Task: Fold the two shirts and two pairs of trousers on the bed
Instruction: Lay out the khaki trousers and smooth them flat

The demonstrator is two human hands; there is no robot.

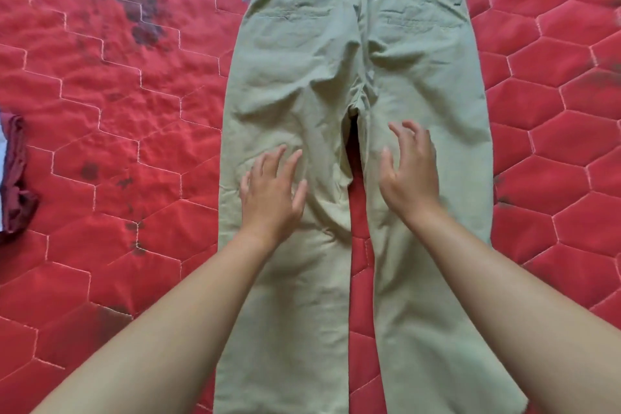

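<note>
Head view: khaki trousers [356, 84] spread flat, seat up, on red quilt [117, 84]; left hand [274, 190] and right hand [408, 171] apart, fingers loose, one over each leg.

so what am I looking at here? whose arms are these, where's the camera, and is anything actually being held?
There is no machine here: a person works with two bare hands. The single picture comes from a wide-angle camera worn on the person's head, looking forward and down, so the arms reach in from the bottom edge.

A pair of khaki trousers lies flat on a red quilted bed cover, seat side up, with the waistband far from the person and the legs running toward them. The left hand is over the left leg with its fingers spread. The right hand is over the right leg with its fingers loosely bent.

Neither hand grips anything; they look to be smoothing the cloth. At the left edge lies a dark red garment, apparently already folded.
</note>
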